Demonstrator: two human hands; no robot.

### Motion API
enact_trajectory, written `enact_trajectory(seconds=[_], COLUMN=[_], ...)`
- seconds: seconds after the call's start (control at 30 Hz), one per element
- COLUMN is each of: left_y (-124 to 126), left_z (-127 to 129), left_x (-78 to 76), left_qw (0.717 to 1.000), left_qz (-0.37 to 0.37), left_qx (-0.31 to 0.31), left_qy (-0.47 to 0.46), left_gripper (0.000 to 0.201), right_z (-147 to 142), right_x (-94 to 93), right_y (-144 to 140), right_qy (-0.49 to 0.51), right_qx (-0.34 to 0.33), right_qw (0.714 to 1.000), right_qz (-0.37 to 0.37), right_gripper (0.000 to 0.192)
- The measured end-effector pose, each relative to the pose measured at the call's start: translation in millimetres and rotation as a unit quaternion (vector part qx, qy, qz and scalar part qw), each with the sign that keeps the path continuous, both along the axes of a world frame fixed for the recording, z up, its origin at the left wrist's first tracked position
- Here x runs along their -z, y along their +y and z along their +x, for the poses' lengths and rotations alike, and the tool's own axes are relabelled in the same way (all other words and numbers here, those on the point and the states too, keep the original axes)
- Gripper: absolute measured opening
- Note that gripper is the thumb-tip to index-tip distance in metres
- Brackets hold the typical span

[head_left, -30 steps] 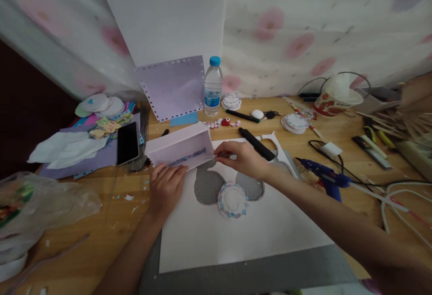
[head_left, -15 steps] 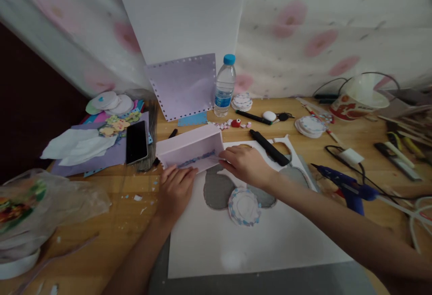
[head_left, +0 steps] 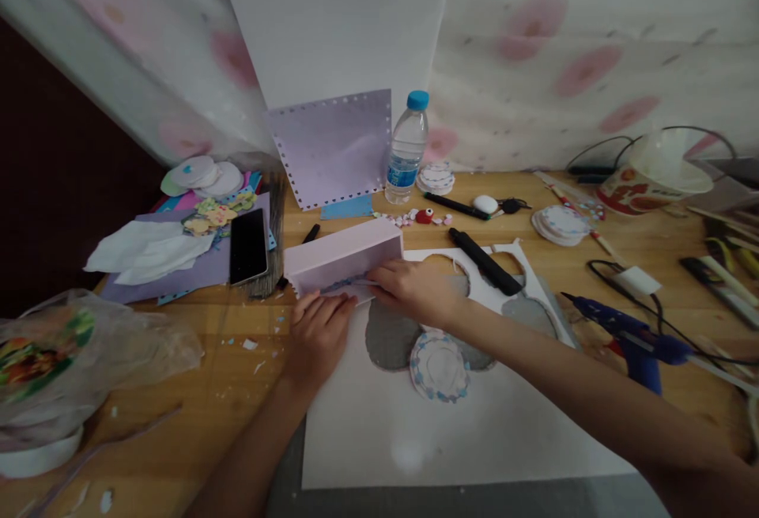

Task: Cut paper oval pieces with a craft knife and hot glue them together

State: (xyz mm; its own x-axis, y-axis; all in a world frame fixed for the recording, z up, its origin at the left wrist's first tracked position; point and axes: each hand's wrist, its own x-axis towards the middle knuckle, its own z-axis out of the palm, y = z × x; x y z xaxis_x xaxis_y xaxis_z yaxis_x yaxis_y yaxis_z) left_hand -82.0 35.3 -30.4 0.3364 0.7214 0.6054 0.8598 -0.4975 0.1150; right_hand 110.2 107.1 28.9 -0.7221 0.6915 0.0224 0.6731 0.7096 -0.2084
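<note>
A pale pink box [head_left: 344, 253] lies on its side on the wooden table [head_left: 195, 376], its opening toward me, with a blue patterned strip [head_left: 339, 284] along its inner lower edge. My left hand [head_left: 320, 332] lies flat with its fingertips on the box's front lip. My right hand [head_left: 409, 289] is at the box's opening, fingers pinched on a thin light tool [head_left: 363, 281] that points at the strip. Below the hands lies a white sheet [head_left: 451, 423] with grey cut-out holes [head_left: 388, 336] and a round blue-edged paper disc [head_left: 439, 365].
A black marker [head_left: 483, 261] and a blue glue gun [head_left: 628, 332] lie to the right. A water bottle [head_left: 406, 150] and a purple perforated sheet [head_left: 332, 146] stand behind the box. A phone [head_left: 247, 245] and a plastic bag [head_left: 71, 352] are on the left.
My right hand moved left and reached into the box's opening with the thin tool. My view shifted left, so everything sits further right in the frame. My left hand stayed at the box's front.
</note>
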Motion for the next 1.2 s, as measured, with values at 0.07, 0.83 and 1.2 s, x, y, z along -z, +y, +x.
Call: enact_trajectory(seconds=[0.07, 0.83, 1.2], left_y=[0.1, 0.6, 1.0], left_z=[-0.2, 1.9, -0.6], left_x=[0.0, -3.9, 0.2], left_qw=[1.0, 1.0, 1.0], left_qz=[-0.001, 0.011, 0.01], left_qx=[0.0, -0.001, 0.002], left_qy=[0.001, -0.001, 0.001], left_gripper=[0.024, 0.021, 0.024], right_z=[-3.5, -11.5, -9.8], right_x=[-1.5, -3.3, -0.5], right_y=[1.3, 9.1, 11.7], right_qy=[-0.011, -0.032, 0.063], right_qx=[-0.017, -0.065, -0.029], right_qw=[1.0, 0.997, 0.998], right_qz=[0.004, 0.04, -0.008], right_gripper=[0.014, 0.013, 0.011])
